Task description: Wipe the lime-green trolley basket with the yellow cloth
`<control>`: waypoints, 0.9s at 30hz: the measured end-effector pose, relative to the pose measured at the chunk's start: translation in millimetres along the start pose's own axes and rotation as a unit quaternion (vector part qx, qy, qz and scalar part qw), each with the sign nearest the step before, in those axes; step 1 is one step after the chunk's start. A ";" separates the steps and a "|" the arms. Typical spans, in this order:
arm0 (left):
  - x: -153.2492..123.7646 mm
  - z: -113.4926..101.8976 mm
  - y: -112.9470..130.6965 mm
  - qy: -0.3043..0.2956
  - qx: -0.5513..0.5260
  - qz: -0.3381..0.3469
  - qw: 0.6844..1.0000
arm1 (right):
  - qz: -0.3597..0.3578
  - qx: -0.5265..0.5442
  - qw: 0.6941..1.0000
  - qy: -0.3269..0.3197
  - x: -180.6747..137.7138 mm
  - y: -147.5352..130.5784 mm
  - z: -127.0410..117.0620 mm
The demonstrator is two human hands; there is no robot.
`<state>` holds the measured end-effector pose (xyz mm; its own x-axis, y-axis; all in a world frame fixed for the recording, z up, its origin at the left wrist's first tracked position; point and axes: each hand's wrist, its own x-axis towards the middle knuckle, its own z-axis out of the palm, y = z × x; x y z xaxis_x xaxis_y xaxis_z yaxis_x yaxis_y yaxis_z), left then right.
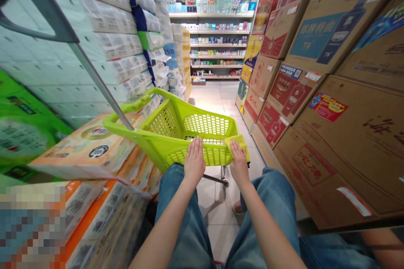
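A lime-green plastic shopping cart with lattice sides stands across the aisle right in front of my knees. My left hand rests on its near rim, with the fingers stretched out and lying side by side. A yellow cloth is draped over the right corner of the basket. My right hand presses this cloth against the corner, its fingers bent over it. The basket looks bare inside as far as I can see. A metal pole with a grey handle rises at the cart's left end.
Wrapped paper packs are stacked high on the left, with orange packs lower down beside my left leg. Cardboard cartons form a wall close on the right. Shelves of small goods stand at the aisle's far end.
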<state>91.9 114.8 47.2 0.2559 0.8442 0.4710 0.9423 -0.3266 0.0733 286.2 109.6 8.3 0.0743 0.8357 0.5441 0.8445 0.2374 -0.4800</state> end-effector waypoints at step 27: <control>-11.0 -9.7 -5.1 -0.009 0.014 -0.011 1.000 | -0.080 -0.017 0.994 -0.066 -6.8 -49.8 9.6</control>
<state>82.2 103.0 50.1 0.2383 0.8590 0.4531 0.9537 -0.2952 0.0582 238.6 96.8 21.9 -0.1320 0.8468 0.5152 0.8577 0.3581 -0.3689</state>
